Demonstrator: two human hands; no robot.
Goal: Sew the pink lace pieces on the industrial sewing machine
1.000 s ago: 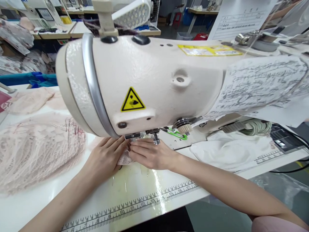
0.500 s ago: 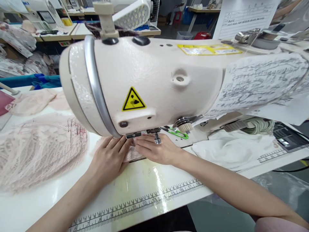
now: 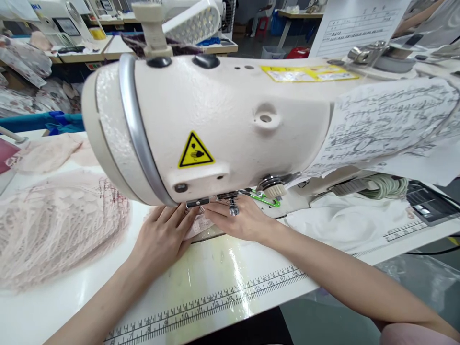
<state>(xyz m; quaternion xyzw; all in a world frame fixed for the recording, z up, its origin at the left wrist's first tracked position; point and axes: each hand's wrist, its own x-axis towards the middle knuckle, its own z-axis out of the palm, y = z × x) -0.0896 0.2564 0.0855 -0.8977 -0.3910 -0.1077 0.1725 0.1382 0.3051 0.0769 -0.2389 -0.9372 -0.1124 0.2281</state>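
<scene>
A small piece of pale pink lace fabric lies under the sewing machine head, by the presser foot. My left hand rests on the lace's left side, its fingers stretched out and flat. From the right, my right hand presses on the same lace with straight fingers. The machine head hides some of the fingertips and the stitching spot. A metal screw knob by the needle area stands in front of my right hand. Just beyond that hand lie green-handled thread snips.
Pink lace pieces spread over the table at left. White cloth and a coil of pale green cord are at right. A printed ruler strip runs along the front edge. Handwritten paper covers the machine arm.
My right hand has shifted slightly right and up, and a bit more lace shows between the hands. My left hand stays nearly in place. The camera view has shifted slightly.
</scene>
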